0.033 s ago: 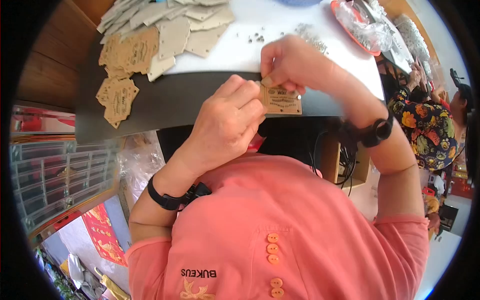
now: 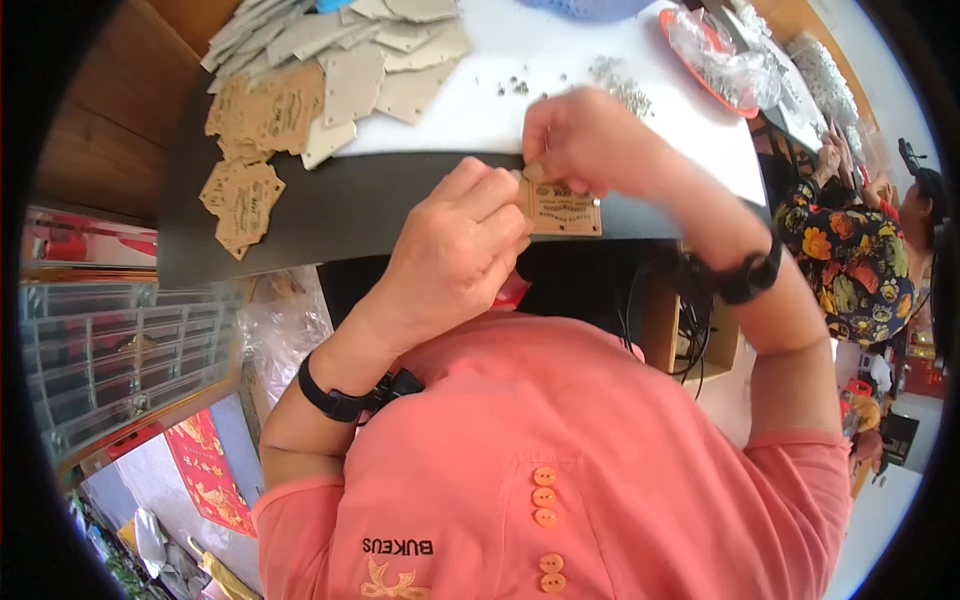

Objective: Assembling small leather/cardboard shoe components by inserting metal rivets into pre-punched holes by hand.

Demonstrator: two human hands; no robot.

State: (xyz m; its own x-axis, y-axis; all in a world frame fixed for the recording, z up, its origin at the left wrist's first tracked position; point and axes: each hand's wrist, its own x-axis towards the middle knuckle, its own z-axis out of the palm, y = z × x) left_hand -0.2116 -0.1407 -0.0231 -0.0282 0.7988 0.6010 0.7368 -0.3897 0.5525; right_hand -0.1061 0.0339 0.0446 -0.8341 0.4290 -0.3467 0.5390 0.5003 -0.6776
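Note:
A brown printed card (image 2: 565, 217) lies at the near edge of the dark table strip, with small holes and a shiny metal piece at its right side. My left hand (image 2: 455, 235) is closed at the card's left edge, its fingertips hidden behind the knuckles. My right hand (image 2: 590, 135) reaches over from the right, thumb and forefinger pinched at the card's far left corner beside the left fingertips. Whatever lies between those right fingers is too small to make out. More brown cards (image 2: 240, 208) are stacked to the left.
Grey-beige boards (image 2: 355, 85) are piled at the back left. Small metal pieces (image 2: 620, 85) are scattered on the white surface (image 2: 480, 120). An orange-red tray (image 2: 715, 70) with a plastic bag stands at the back right. A person in a flowered top (image 2: 850, 250) works on the right.
The table and its contents appear slightly lower in the picture. Both hands remain at the same corner of the card, the right one marginally lower.

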